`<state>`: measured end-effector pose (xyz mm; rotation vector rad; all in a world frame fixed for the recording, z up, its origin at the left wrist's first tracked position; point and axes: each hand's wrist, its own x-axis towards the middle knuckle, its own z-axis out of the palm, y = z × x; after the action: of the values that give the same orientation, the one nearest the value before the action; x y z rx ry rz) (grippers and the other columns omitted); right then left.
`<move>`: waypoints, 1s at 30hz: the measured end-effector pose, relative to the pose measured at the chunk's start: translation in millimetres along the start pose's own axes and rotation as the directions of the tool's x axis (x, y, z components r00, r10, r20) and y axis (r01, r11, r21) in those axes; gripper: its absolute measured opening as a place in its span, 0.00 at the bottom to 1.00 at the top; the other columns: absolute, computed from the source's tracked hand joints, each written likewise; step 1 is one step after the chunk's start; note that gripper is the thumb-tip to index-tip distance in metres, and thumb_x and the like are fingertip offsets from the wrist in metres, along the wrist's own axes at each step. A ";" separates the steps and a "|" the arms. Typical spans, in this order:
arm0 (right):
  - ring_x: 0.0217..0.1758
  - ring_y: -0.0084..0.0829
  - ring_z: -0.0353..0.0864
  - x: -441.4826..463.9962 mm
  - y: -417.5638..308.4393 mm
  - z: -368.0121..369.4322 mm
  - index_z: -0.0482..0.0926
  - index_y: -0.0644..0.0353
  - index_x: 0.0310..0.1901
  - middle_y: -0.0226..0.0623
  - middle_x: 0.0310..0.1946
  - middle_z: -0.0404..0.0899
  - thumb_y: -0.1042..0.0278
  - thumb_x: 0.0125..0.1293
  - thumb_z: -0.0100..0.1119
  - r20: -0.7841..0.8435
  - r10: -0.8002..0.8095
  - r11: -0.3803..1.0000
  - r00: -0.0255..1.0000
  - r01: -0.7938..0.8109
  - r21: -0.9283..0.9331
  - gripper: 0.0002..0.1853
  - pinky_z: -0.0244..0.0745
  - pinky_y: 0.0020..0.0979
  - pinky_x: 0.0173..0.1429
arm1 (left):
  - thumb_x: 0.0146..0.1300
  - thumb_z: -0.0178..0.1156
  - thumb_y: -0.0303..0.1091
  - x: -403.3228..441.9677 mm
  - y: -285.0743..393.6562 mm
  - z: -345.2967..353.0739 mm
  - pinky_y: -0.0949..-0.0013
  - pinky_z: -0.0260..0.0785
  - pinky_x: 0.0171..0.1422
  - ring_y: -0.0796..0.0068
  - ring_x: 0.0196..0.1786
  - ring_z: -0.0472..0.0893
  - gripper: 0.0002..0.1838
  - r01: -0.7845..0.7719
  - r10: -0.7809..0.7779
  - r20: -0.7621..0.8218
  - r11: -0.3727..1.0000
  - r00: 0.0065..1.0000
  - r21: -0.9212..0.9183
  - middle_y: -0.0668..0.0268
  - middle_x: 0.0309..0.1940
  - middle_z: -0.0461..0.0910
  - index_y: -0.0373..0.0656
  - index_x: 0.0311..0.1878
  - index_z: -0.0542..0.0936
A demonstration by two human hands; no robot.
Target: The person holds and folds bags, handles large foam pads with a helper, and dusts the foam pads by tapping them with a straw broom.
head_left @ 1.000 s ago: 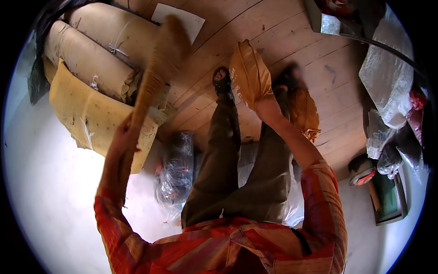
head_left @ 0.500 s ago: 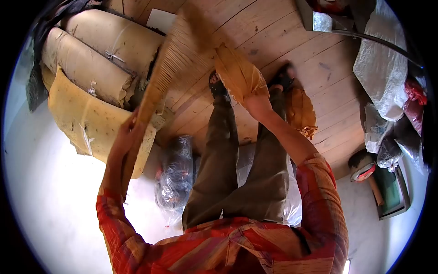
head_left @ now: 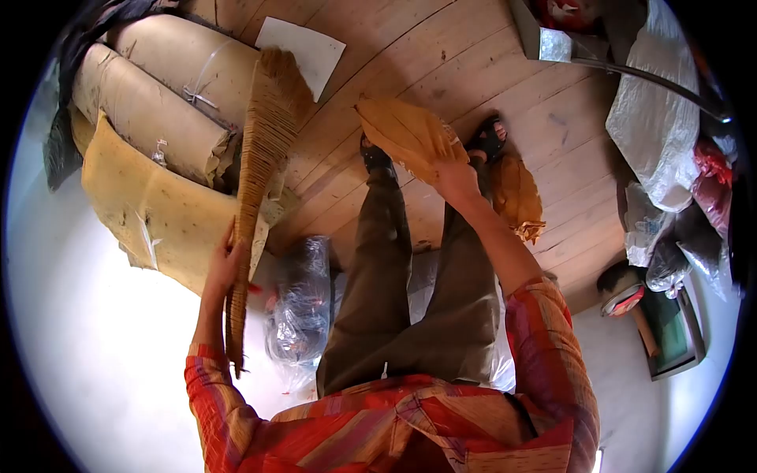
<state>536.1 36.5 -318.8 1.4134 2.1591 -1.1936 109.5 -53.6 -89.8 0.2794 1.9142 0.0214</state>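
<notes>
The left hand [head_left: 225, 266] clamps the broom [head_left: 265, 118] behind its wide end. The right hand [head_left: 457, 180], stretched forward, clutches the bag [head_left: 406, 134].

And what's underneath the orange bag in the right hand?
From above, wooden floorboards show around the orange bag, and a dark sandal pokes out at its edge. The right hand grips one end; whatever lies directly beneath is covered.

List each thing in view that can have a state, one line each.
Broom: gripped in the left hand, bristle end away from the body
Orange bag: gripped in the right hand, creased
Second orange bag: not held, creased
Upper brown roll: rolled up, tied
White sheet: unrolled
Sandals: worn
</notes>
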 end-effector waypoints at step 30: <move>0.15 0.18 0.57 -64.9 4.9 -86.1 0.68 0.62 0.44 0.31 0.23 0.67 0.65 0.73 0.36 0.520 0.293 -0.948 0.802 0.173 0.267 0.12 0.66 0.21 0.27 | 0.59 0.55 0.30 -56.4 2.3 66.9 0.76 0.68 0.46 0.79 0.43 0.74 0.33 0.013 0.064 0.311 0.971 0.948 -0.239 0.66 0.48 0.75 0.40 0.68 0.59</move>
<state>586.9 63.8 -227.5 -1.1512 1.0968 1.6236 190.4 -70.9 -61.1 0.1347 1.5685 0.2112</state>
